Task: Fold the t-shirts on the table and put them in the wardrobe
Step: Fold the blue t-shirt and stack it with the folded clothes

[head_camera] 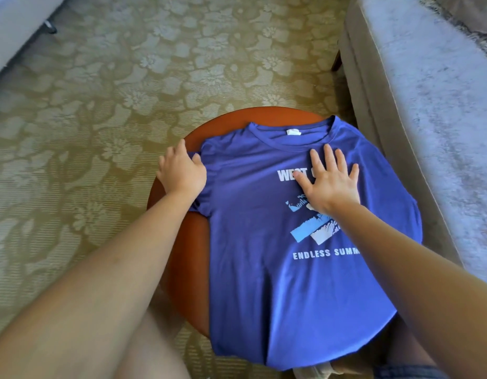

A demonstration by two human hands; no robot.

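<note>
T-shirt (250, 214), smooth blue, on round table (182, 255): left hand (182, 170) grips sleeve (202, 206), right hand (329, 181) flat.

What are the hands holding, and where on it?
The left hand grips the blue t-shirt by the sleeve on that side. The right hand holds nothing; it presses flat on the chest.

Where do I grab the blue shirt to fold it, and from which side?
Probably the sleeve on the left, coming in from the table's left edge. The shirt lies flat and face up, so its middle gives fingers nothing to pinch, while the sleeve is a loose edge sticking out sideways. The left hand grips there, and the right hand presses the chest flat.
</note>
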